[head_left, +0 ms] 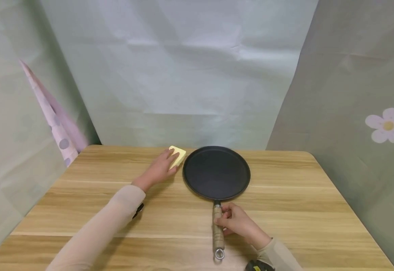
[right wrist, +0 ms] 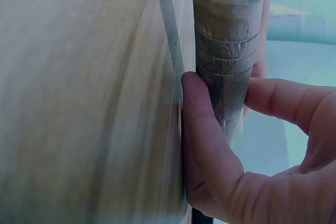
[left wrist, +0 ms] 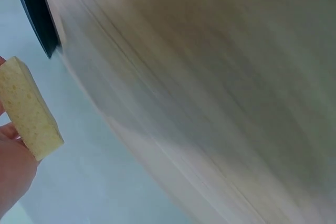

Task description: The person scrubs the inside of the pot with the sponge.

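Behind, creased sheeting backs the woodgrain table and pan.

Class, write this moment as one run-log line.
left hand: holds sponge | right hand: pinches wooden handle | black pan: cooking face up, beside sponge

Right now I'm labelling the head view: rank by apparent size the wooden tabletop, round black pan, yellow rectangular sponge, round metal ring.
1. Wooden tabletop
2. Round black pan
3. Yellow rectangular sponge, partly covered
4. Round metal ring
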`<state>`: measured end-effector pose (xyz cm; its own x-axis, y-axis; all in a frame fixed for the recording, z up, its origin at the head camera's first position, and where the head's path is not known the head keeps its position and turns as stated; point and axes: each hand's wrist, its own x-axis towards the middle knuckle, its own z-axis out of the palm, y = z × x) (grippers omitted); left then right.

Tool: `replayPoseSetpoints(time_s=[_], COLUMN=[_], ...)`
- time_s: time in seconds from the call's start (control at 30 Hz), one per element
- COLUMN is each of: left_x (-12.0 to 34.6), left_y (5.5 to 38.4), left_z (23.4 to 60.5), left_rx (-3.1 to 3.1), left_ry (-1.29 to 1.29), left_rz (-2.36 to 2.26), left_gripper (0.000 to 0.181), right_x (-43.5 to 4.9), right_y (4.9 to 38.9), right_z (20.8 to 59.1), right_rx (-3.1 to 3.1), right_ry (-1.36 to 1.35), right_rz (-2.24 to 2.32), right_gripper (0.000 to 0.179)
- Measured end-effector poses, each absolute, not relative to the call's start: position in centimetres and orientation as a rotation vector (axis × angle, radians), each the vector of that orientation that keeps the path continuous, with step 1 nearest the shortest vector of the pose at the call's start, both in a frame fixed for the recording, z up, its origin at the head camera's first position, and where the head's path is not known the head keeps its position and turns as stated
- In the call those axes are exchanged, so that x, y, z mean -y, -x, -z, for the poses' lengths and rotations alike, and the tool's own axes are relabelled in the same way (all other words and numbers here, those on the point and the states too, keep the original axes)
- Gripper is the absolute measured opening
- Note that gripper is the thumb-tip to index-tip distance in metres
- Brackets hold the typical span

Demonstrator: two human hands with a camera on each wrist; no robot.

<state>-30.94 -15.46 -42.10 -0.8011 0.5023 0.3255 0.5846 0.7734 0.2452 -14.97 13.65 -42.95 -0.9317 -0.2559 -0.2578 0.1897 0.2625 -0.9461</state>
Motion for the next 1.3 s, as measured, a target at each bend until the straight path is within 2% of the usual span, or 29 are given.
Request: replayPoseSetpoints(time_s=[0.43,1.3], left_x=[12.5,8.4], left_y=[31.2,33.5], left_z=[42.4,43.4], left_rx=[2.709,2.742], left_ry=[0.964,1.028], left_rz=[0.518,0.574], left_gripper=[0.053,0.05], right_x=[-13.6,-13.6], right_y=[15.2,15.2], right_z=[42.9,42.8], right_rx=[-2.17,-2.177], right_ry=[0.065,0.064], right_rz=[1.723,1.711], right_gripper=[0.045,0.045])
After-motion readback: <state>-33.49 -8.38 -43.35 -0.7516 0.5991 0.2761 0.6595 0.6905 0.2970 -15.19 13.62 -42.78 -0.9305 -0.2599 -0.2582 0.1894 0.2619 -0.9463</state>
